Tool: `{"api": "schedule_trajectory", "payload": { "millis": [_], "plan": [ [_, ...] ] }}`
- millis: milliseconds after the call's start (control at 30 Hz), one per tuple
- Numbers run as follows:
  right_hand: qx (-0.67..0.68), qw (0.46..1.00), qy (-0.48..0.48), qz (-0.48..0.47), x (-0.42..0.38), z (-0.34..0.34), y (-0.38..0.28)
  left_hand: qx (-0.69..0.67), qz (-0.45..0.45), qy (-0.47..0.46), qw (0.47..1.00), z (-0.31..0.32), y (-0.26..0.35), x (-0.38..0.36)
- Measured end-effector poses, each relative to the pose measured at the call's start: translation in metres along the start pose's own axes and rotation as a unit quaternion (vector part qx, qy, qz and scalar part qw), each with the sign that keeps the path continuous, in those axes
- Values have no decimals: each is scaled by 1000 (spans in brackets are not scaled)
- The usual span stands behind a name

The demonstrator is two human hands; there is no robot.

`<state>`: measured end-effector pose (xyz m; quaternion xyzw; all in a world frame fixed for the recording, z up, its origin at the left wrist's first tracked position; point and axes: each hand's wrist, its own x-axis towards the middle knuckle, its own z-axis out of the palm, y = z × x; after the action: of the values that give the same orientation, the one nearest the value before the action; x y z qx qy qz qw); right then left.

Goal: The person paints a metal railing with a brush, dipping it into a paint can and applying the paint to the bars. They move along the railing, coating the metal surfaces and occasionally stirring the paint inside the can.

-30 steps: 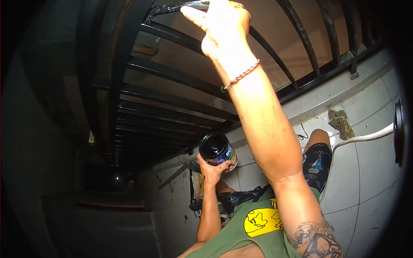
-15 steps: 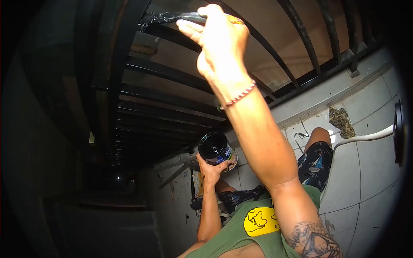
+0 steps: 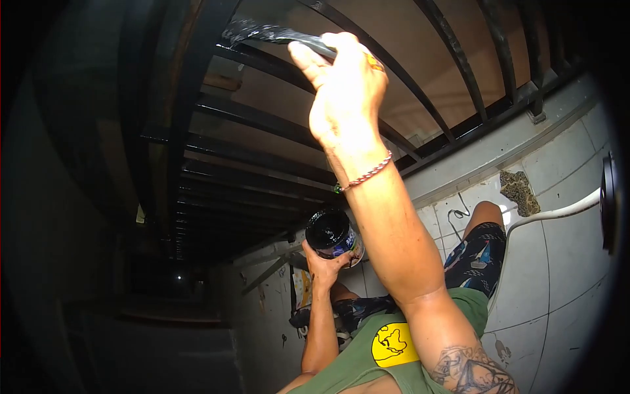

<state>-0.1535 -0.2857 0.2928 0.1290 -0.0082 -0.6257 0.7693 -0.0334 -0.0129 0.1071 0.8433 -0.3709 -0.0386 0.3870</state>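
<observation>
My right hand [image 3: 348, 82], raised at the top, is closed on a paintbrush [image 3: 279, 34]. Wet black bristles point left and lie against the upper end of a black metal bar near the railing's long frame beam [image 3: 190, 79]. Part of the handle is hidden in my fingers. Lower down, my left hand [image 3: 321, 264] grips a paint can [image 3: 348, 248] around its side. The can is tilted, its open mouth showing glossy black paint inside. A row of dark bars [image 3: 262, 121] runs above and beside the can.
Pale tiles [image 3: 525, 276] cover the surface at the right, with a broken patch [image 3: 518, 192] and a white hose or cable [image 3: 558, 209]. A ledge [image 3: 472, 167] runs along the railing's base. A brown block [image 3: 222, 82] shows behind the bars.
My right hand and the paintbrush have come slightly down and to the right in view. The left hand keeps its hold on the paint can, nearly in the same place.
</observation>
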Motion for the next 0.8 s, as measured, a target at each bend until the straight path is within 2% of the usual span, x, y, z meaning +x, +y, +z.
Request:
{"api": "schedule_trajectory", "payload": {
  "millis": [200,367,533,600,733,800],
  "plan": [
    [80,993,67,61,12,4,18,21,6,35,999,3,5,-2],
    [178,982,57,-20,18,6,9,17,-7,42,999,-4,13,-5],
    [171,982,73,-23,13,-4,20,7,-13,41,999,-5,17,-7],
    [124,990,69,-17,11,0,25,3,-11,43,999,-6,14,-8],
    [162,986,7,-28,7,13,23,10,-2,43,999,-7,6,-6],
    [188,982,29,-23,9,8,18,7,-3,49,999,-7,9,-5]
  ]
}}
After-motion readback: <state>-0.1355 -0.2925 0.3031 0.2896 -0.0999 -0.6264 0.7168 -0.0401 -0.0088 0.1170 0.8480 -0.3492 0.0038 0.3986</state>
